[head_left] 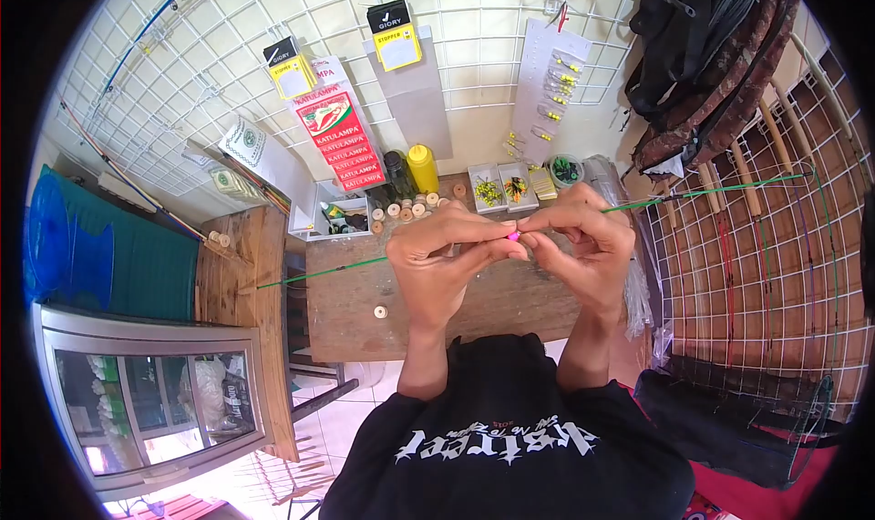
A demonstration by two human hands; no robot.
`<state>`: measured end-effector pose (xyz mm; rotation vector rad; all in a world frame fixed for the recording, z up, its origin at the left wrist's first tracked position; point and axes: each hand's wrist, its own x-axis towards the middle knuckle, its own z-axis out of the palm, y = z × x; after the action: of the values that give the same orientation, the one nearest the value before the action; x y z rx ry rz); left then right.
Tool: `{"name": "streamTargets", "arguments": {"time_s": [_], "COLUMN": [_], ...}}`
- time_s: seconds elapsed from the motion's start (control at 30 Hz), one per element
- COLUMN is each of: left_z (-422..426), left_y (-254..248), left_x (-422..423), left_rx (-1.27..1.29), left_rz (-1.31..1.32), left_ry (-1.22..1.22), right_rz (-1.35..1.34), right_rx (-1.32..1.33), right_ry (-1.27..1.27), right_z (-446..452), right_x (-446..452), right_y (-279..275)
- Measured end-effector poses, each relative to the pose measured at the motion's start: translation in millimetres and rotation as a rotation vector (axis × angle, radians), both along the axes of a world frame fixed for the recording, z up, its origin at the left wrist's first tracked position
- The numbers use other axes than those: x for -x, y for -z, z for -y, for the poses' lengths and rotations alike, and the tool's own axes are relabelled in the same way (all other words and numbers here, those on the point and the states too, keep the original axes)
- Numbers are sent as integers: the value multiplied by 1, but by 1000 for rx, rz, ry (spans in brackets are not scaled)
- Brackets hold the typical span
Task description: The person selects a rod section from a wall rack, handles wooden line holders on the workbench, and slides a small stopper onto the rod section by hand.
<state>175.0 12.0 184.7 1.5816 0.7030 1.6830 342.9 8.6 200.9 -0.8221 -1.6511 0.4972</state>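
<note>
A thin green fishing rod (702,192) runs slantwise across the view and passes through both my hands. My left hand (447,247) is closed, its thumb and forefinger pinched together at the middle of the rod. Pressed close against it, fingertips meeting, my right hand (583,242) is also closed in a pinch. A small bright pink piece (513,236) shows between the fingertips; its kind is too small to tell. The stretch of rod behind my fingers is hidden.
Below my hands is a wooden table (365,288) with several wooden spools (406,213), a yellow squeeze bottle (422,168) and small white trays (488,188). Wire grids surround it, hung with packets and bags (702,73). A glass-fronted cabinet (164,401) stands at left.
</note>
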Motion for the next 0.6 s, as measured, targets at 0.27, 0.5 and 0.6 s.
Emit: {"name": "streamTargets", "arguments": {"time_s": [0.27,0.5,0.6], "left_z": [1,0,-1], "left_y": [2,-1,0], "left_x": [-1,-2,-2], "left_rx": [61,-54,-59], "left_rz": [-8,-90,-83], "left_ry": [-23,-99,-92], "right_rz": [-18,4,3], "right_rx": [15,4,-1], "right_ry": [8,-14,-14], "right_z": [0,-2,-2], "right_x": [1,-2,-2], "right_y": [-1,1,1]}}
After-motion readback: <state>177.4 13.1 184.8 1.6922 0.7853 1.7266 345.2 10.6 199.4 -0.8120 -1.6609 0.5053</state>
